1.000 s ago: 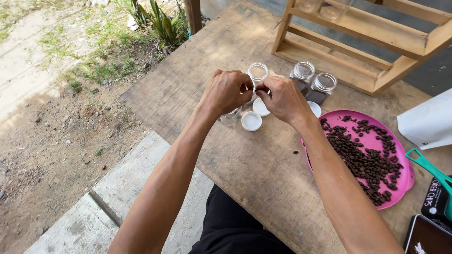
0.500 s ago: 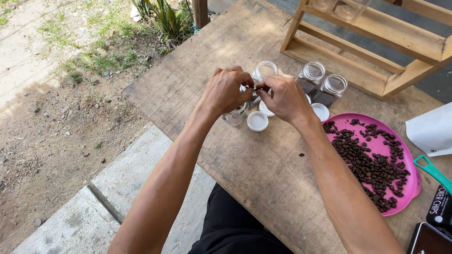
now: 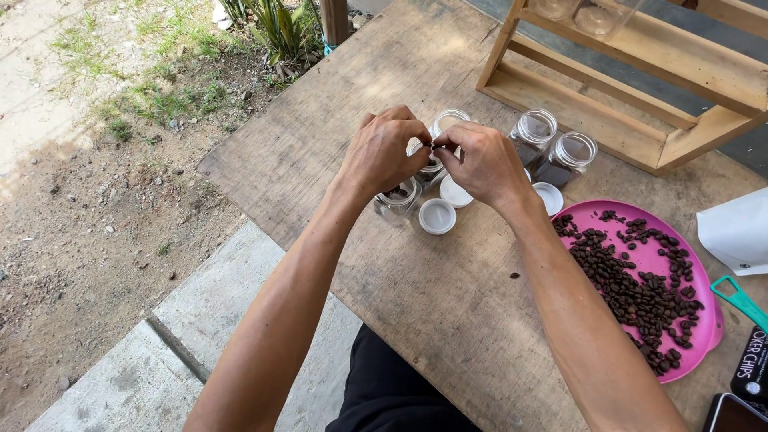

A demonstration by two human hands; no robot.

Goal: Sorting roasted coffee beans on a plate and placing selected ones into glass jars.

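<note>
My left hand and my right hand meet fingertip to fingertip above a cluster of small clear jars. Between the pinched fingers sits something small and dark, apparently a coffee bean. Directly under the fingers stands an open jar with dark contents. Two white lids lie on the wooden table just below the hands. To the right, a pink plate carries a spread of dark coffee beans.
Two more open jars stand before a wooden rack at the back. A third white lid lies near the plate, a stray bean on the table. A white bag, teal handle and dark packet sit far right.
Both hands have stayed together over the jars, shifting only slightly; the view has drifted a little.
</note>
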